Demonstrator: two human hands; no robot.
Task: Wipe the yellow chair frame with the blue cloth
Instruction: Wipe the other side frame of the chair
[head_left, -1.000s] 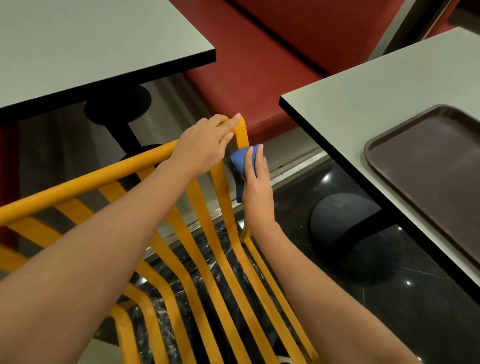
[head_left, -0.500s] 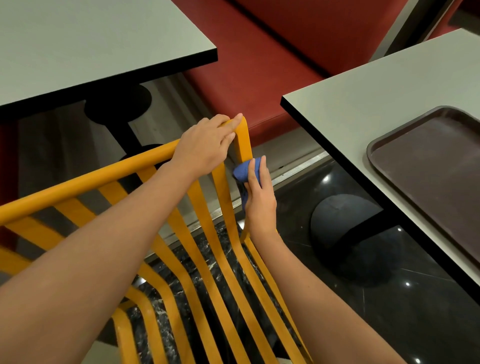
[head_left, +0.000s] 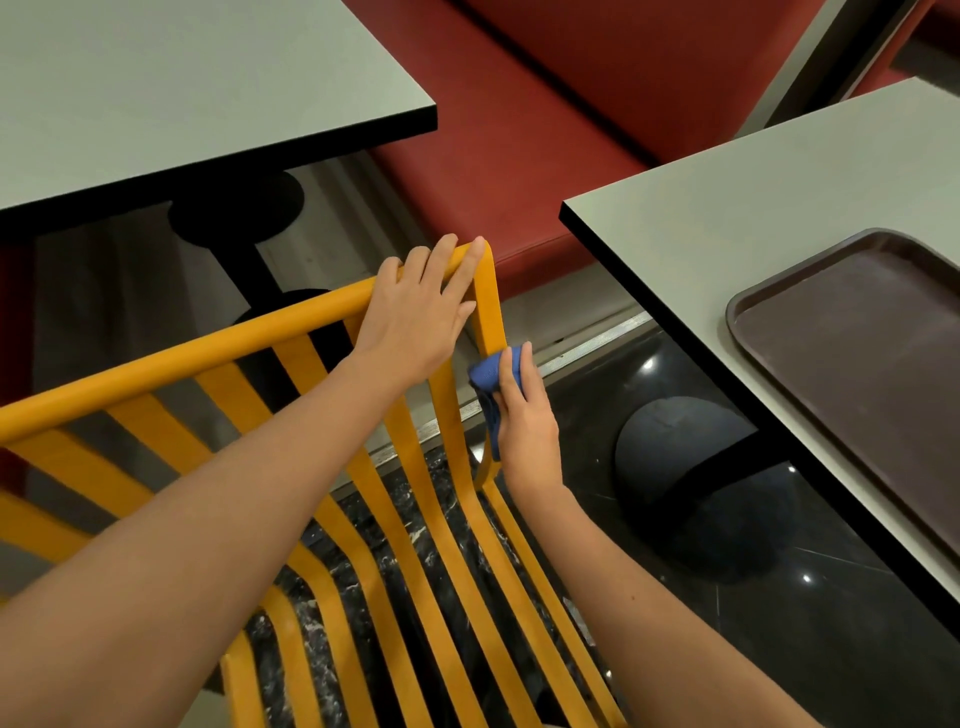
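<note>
Left hand (head_left: 415, 317) grips the chair (head_left: 208, 343) corner to steady it; right hand (head_left: 524, 415) presses the cloth (head_left: 485, 374) against the side bar just below.

The yellow chair frame (head_left: 291, 317) fills the lower left and centre of the frame, its rounded top rail slanting up from the left edge to a corner at upper centre, with flat slats running down toward the bottom. The blue cloth (head_left: 487, 387), bunched into a wad, presses against the right side post just below that corner.
</note>
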